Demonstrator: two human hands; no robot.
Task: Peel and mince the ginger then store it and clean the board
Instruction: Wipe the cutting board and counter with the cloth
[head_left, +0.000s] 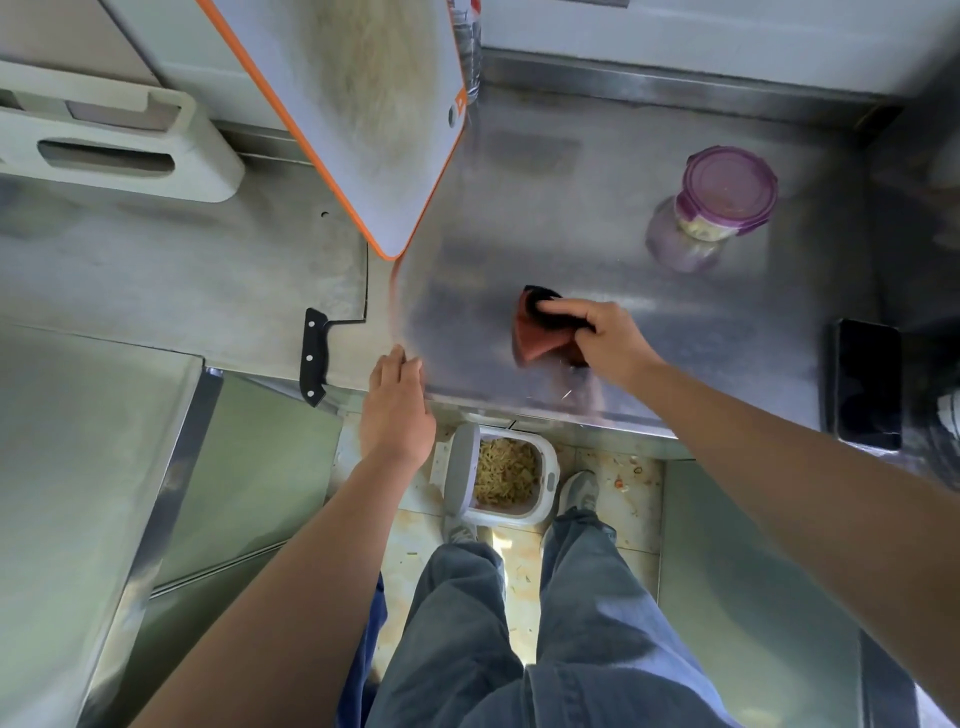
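Two grips I see: right grip (608, 338) clutches a red-and-black cloth (535, 338) on the steel counter (597, 197), left grip (397, 410) lies spread at its edge. Orange-rimmed white board (363, 119) leans behind; purple-lidded ginger jar (722, 202) stands right; black-handled cleaver (313, 353) left.

Surface (571, 208): brushed steel, dull sheen. Board (374, 130): matt plastic, orange rim. Cloth (535, 343) in my right hand (608, 338): soft fabric. Container (727, 192): clear, purple plastic lid.

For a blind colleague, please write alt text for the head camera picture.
The right hand holds a red and black cloth on the steel counter; the left hand lies flat at its edge. An orange-rimmed cutting board leans behind; a purple-lidded container stands right.
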